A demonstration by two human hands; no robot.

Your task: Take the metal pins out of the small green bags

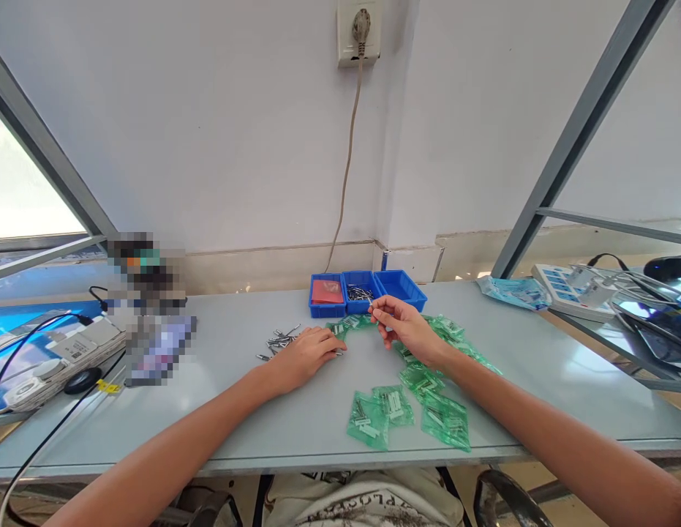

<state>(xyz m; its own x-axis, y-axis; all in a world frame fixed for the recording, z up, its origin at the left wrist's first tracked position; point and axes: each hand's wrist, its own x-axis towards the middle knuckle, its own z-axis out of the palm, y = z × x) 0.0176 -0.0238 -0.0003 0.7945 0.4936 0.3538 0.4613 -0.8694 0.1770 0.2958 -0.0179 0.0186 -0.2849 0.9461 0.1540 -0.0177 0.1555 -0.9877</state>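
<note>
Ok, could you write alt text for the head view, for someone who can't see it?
A person's right hand seems to pinch something small near three blue bins, while the left hand, palm down, rests by loose metal pieces on a grey table. Green plastic bags holding small parts lie around the right hand.

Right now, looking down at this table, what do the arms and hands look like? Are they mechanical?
No, they're human. The left hand and right hand have no gloves, and no watch or bracelet shows. Both forearms are bare, with no sleeves, cables or markings in view. Below, a pale garment carries dark lettering.
</note>
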